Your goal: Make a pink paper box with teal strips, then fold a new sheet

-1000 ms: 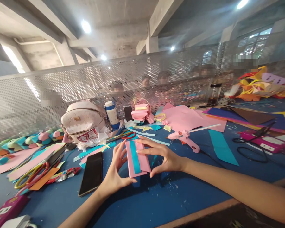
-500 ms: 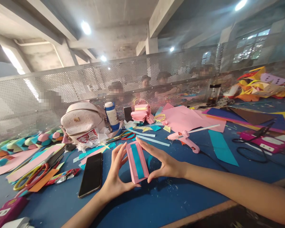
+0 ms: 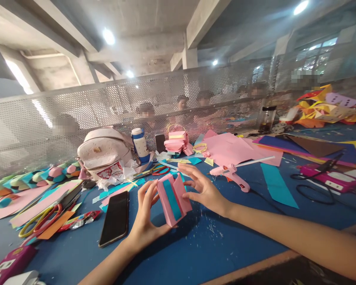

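Observation:
A small pink folded-paper box (image 3: 165, 202) with a blue paper strip (image 3: 172, 201) down its front is held above the blue table. Gripping its left side is my left hand (image 3: 146, 213), fingers at the top edge and thumb under the bottom. My right hand (image 3: 206, 194) has its thumb and a bent finger on a pink flap (image 3: 184, 198) that stands out from the box's right side; the other fingers stretch past the top. A black phone (image 3: 115, 219) lies left of my left hand. Behind my right hand rests a pink glue gun (image 3: 230, 174).
Scissors (image 3: 43, 221), paper scraps and a red wrapper (image 3: 80, 219) lie at left. A backpack (image 3: 105, 152) and a bottle (image 3: 140, 144) stand at the back by a perforated metal screen (image 3: 121, 103). Pink sheets (image 3: 228, 146) and a magenta power strip (image 3: 329, 178) are on the right.
The pink flap has swung out to the right from the box. My right hand has shifted slightly right with it, and the box has turned a little.

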A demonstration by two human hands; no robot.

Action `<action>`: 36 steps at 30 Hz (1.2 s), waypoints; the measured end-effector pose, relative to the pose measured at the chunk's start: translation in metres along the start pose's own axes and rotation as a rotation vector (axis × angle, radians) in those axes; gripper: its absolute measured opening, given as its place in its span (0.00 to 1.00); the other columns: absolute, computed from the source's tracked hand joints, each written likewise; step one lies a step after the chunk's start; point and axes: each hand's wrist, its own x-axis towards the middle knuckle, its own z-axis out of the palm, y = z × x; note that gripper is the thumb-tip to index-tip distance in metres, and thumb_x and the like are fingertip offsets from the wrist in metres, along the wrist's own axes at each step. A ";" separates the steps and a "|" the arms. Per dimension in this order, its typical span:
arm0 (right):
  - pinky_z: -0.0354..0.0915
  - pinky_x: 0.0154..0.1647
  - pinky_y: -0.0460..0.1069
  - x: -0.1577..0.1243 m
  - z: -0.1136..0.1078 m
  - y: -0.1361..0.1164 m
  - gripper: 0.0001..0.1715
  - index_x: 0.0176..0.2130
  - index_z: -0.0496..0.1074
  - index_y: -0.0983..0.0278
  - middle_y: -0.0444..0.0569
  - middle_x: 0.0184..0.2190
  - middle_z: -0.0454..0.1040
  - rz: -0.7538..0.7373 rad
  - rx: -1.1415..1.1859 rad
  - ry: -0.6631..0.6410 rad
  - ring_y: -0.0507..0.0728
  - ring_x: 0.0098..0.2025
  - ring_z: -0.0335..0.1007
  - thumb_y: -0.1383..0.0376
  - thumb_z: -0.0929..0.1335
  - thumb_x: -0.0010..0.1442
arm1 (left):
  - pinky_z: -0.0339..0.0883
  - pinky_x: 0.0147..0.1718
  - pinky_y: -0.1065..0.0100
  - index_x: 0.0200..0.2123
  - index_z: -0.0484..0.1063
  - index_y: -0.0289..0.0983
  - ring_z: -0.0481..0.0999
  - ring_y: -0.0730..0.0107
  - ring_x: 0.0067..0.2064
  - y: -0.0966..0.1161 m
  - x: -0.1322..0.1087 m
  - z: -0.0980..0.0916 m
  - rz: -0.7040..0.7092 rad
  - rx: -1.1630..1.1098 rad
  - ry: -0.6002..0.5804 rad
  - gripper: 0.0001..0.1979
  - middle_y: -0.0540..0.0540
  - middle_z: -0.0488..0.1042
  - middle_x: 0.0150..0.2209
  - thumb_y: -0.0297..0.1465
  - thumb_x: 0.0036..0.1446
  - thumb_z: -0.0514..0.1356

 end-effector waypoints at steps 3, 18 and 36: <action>0.67 0.56 0.55 0.007 -0.007 0.001 0.38 0.58 0.66 0.56 0.55 0.64 0.60 0.113 0.014 -0.005 0.63 0.66 0.56 0.55 0.77 0.51 | 0.65 0.58 0.45 0.68 0.46 0.55 0.57 0.37 0.66 0.000 0.001 -0.001 -0.032 -0.090 0.031 0.54 0.41 0.41 0.65 0.40 0.43 0.74; 0.61 0.62 0.59 -0.015 0.014 -0.010 0.34 0.59 0.68 0.61 0.52 0.56 0.71 0.402 0.138 -0.182 0.63 0.59 0.66 0.44 0.66 0.63 | 0.66 0.56 0.44 0.69 0.44 0.53 0.55 0.37 0.66 -0.001 -0.005 0.000 0.064 0.115 -0.012 0.54 0.38 0.46 0.64 0.42 0.45 0.73; 0.55 0.67 0.56 -0.019 0.017 -0.015 0.26 0.66 0.58 0.58 0.49 0.62 0.65 0.072 -0.510 -0.273 0.58 0.65 0.58 0.55 0.55 0.73 | 0.66 0.57 0.56 0.62 0.63 0.50 0.70 0.53 0.59 0.006 0.007 -0.005 0.101 0.175 -0.139 0.29 0.43 0.68 0.58 0.32 0.59 0.65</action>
